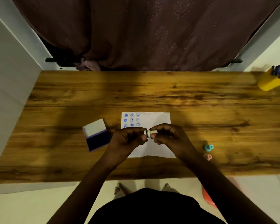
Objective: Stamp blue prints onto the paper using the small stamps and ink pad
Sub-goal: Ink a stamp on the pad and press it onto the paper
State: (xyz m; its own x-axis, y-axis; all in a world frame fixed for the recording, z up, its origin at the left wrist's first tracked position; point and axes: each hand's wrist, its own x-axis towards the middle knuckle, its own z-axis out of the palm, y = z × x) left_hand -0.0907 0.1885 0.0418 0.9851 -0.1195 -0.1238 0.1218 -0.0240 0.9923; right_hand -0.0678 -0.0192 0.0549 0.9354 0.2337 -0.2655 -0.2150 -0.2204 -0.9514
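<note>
Head view: both hands (149, 136) pinch small cream cylindrical stamp (149, 133) above flat white paper (157, 118).

bench (152, 94): brown wood grain with dark streaks | paper (157, 120): white, blue prints (131, 119) in three columns, hearts and smiley faces | ink pad (98, 140): dark blue, lid white | held stamp (149, 133): cream, blue rim | stamps: teal (208, 147), pink (208, 157) | cup (270, 82): yellow, purple pens | curtain (144, 33): maroon, faint floral pattern
</note>
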